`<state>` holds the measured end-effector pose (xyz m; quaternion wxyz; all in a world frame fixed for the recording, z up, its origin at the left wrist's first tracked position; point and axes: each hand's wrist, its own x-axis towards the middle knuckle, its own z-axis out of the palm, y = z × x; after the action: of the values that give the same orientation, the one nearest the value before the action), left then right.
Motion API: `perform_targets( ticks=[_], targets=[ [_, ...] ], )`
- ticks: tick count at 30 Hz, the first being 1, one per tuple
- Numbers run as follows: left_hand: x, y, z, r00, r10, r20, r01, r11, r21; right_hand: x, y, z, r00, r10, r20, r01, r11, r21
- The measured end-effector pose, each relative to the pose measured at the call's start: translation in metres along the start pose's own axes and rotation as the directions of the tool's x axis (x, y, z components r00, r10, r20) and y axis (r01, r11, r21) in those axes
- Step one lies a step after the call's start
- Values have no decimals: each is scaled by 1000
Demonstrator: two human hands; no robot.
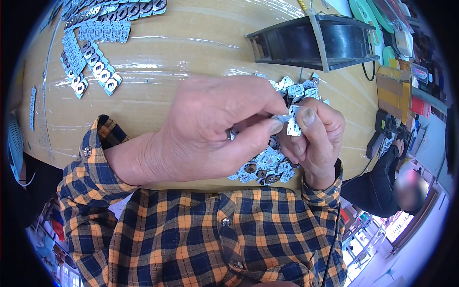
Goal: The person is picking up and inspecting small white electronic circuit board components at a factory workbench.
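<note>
My left hand (215,126) pinches one end of a small light-blue circuit board between thumb and forefinger. Against it, my right hand (318,131) grips another small circuit board (294,122) between thumb and fingers, its face dotted with dark marks. The two pieces meet or nearly meet between my fingertips; whether they are joined I cannot tell. Below and behind my hands lies a loose pile of similar circuit boards (270,165), some with round dark parts. More of the pile (296,90) shows beyond my fingers, while my hands hide its middle.
Rows of circuit boards (103,31) lie at the far left of the tape-covered cardboard tabletop (158,62). A black fan housing (313,43) stands at the back. Cardboard boxes (394,91) line the right edge. Another person in dark clothes (377,186) sits at the right.
</note>
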<state>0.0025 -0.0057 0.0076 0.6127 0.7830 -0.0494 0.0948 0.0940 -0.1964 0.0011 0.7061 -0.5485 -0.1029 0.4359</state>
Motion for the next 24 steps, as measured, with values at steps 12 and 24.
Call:
perform_targets(
  ticks=[12, 24],
  targets=[
    [-1, -3, -1, 973, -232, -8, 221, 935, -276, 10, 7, 5, 742, -432, 513, 664, 372, -648],
    [-1, -3, 4, 972, -188, 143, 226, 915, -335, 2, -4, -6, 877, -394, 276, 472, 593, -652]
  ],
)
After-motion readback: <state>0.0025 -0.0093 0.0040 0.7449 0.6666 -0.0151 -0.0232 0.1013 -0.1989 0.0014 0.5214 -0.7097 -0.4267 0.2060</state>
